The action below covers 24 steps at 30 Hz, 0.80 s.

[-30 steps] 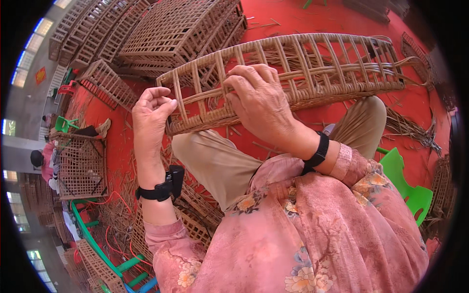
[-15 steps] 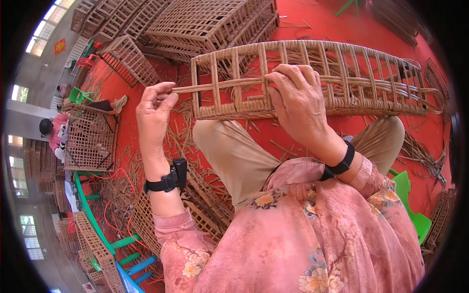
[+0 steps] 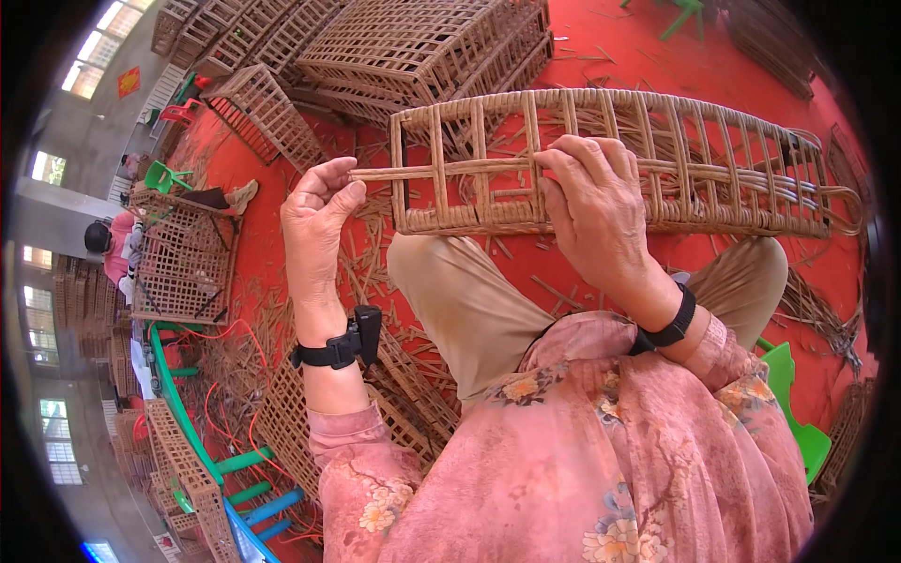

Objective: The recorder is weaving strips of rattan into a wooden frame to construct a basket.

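- A red floor (image 3: 751, 47) strewn with cane scraps lay beneath the seated person; several finished cages (image 3: 422, 47) were stacked ahead.
- One long woven cane frame (image 3: 713, 169) rested across the knees, reaching well to the right.
- The right hand (image 3: 596, 211) gripped the frame's front, fingers curled over its upper bars.
- The left hand (image 3: 319, 220) pinched the end of one cane strip (image 3: 394, 174) jutting left from the frame, its grip narrow.
- Two black wrist bands (image 3: 338, 347) showed, one per arm.
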### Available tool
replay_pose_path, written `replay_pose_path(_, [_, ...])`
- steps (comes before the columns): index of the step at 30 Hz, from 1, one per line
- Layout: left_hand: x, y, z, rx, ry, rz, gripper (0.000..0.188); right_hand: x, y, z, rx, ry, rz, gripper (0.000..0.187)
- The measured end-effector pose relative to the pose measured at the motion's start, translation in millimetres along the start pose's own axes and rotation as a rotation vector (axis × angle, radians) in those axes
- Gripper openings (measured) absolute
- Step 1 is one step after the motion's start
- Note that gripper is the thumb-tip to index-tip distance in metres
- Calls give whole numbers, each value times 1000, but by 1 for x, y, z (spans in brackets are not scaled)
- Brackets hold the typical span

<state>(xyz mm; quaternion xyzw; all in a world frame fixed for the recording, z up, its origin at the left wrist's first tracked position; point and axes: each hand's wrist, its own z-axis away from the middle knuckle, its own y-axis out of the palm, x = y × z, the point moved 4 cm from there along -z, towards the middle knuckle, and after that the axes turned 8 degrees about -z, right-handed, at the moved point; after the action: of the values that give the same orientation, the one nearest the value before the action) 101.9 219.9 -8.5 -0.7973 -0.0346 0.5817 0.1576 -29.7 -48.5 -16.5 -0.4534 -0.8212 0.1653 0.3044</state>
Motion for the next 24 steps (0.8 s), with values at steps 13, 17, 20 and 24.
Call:
replay_pose_path(13, [50, 13, 14, 50, -115, 846, 22, 2, 0, -1, 3, -9, 5, 23])
replay_pose_path(17, [54, 14, 16, 40, -126, 879, 19, 2, 1, 0, 2, -7, 6, 23])
replay_pose_path(20, [50, 16, 18, 130, -87, 884, 20, 1, 3, 0, -5, -15, 17, 26])
replay_pose_path(24, [39, 16, 22, -49, -105, 85, 18, 0, 3, 1, -23, -38, 55, 28])
